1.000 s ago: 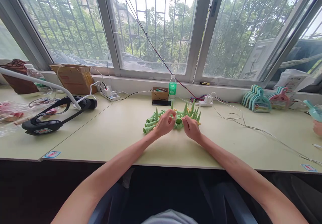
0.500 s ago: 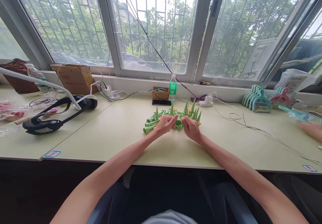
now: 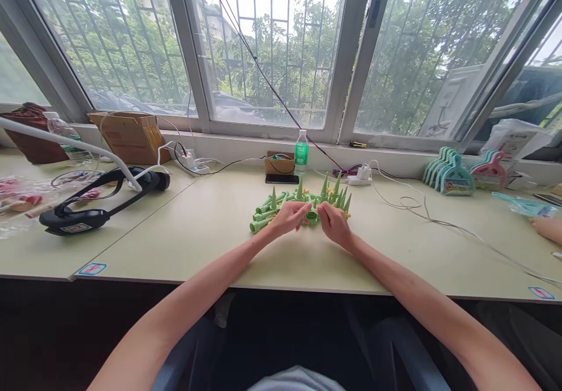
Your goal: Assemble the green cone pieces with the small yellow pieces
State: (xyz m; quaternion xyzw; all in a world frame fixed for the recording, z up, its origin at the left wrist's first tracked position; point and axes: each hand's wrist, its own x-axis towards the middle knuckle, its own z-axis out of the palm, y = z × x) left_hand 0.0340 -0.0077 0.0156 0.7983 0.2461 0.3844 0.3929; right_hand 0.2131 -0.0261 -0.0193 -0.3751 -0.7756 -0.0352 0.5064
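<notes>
Both my hands are close together over a group of green plastic parts near the middle of the table. My left hand (image 3: pixel 290 216) is closed in a pinch, its thumb pointing right; whatever it holds is too small to make out. Facing it, my right hand (image 3: pixel 333 222) is curled with thumb and forefinger pressed together, and its contents are hidden. Between them shows a round green piece (image 3: pixel 311 216). Green tubes (image 3: pixel 260 225) lie to the left of my hands, while pointed green cones (image 3: pixel 341 198) stand upright behind and to the right, with small yellow bits among them.
Behind the parts are a phone (image 3: pixel 281 179), a small cardboard box (image 3: pixel 280 164) and a green-labelled bottle (image 3: pixel 301 151). A black headset (image 3: pixel 79 218) lies left. Cables (image 3: pixel 430 218) and small hangers (image 3: pixel 454 174) are right. Another person's hand (image 3: pixel 548 227) is at the right edge.
My left fingers have shifted slightly, loosening from their tighter curl; my right hand has barely moved. At the far right, the other person's hand has moved slightly right, and the bagged blue item lies lower.
</notes>
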